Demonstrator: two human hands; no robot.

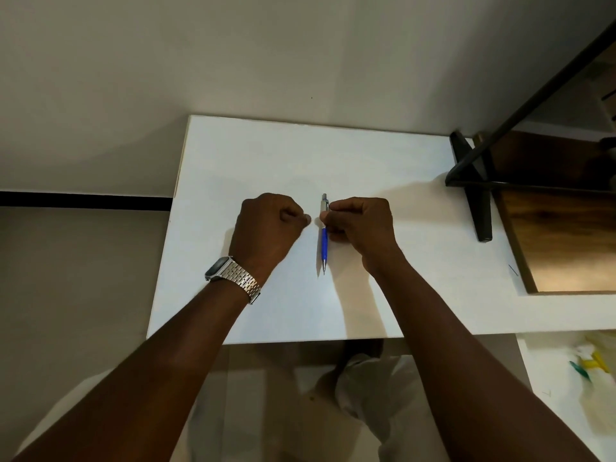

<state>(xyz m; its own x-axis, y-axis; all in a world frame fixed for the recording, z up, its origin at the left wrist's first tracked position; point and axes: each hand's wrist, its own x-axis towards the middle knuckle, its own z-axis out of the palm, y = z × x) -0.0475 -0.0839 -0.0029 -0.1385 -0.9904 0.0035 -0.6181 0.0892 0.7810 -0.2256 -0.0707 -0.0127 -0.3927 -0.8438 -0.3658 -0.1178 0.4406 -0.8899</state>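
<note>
A mechanical pencil (324,245) with a blue grip and a silver upper barrel lies along the middle of the white table (253,161), its tip pointing toward me. My right hand (361,228) has its fingers curled and pinches the pencil's silver upper part from the right. My left hand (266,225) is curled into a fist just left of the pencil, thumb and forefinger tips pressed together. Nothing shows between those fingertips. A small gap separates the two hands.
A black metal stand foot (480,201) rests on the table's right side, against a brown wooden panel (560,235). A silver watch (230,275) is on my left wrist. Yellow and green items (588,365) lie on a white surface at lower right. A wall borders the table's far edge.
</note>
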